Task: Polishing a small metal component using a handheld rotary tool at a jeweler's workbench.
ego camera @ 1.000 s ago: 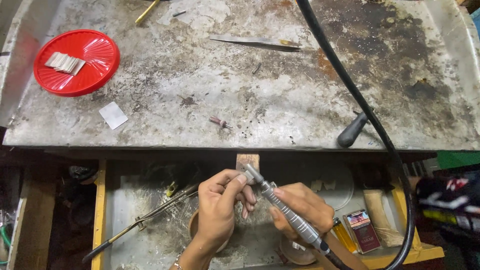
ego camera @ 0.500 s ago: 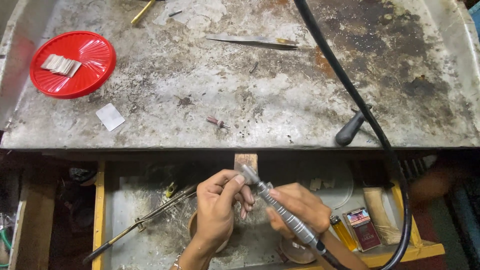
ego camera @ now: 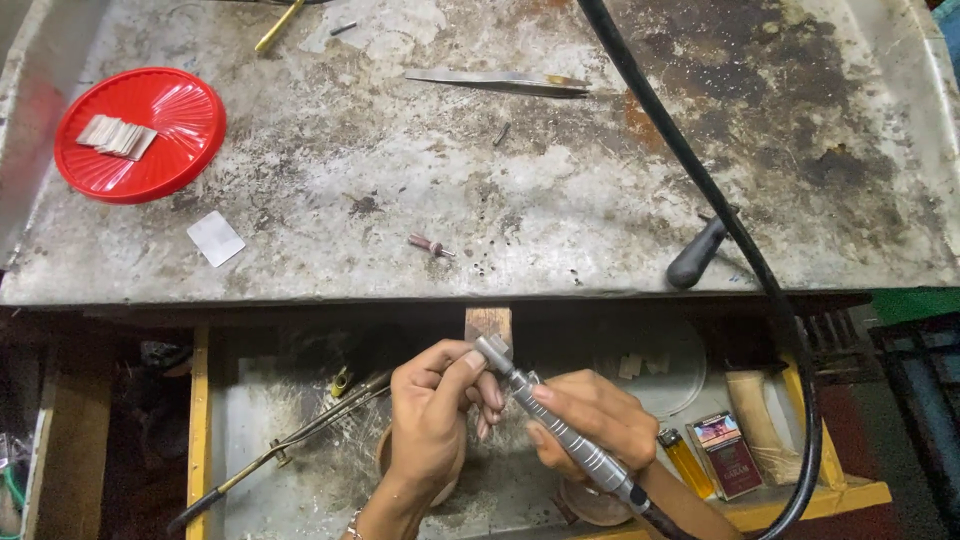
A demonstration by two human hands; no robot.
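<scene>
The right hand (ego camera: pixel 592 418) grips a ribbed, silver-metal rotary handpiece (ego camera: pixel 552 432) like a pen, slanting its tip up-left for control. Just left, the left hand (ego camera: pixel 437 420) pinches something too small to identify against that tip, beneath the small wooden bench peg (ego camera: pixel 488 323) above both hands for support.

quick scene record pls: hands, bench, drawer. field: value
left hand: fingertips at the tip of the rotary handpiece
right hand: wrapped around the handpiece barrel
hose: black, runs across the bench to the handpiece
bench: worn metal; red lid, tweezers, small pink bit
drawer: yellow lighter, torch
</scene>
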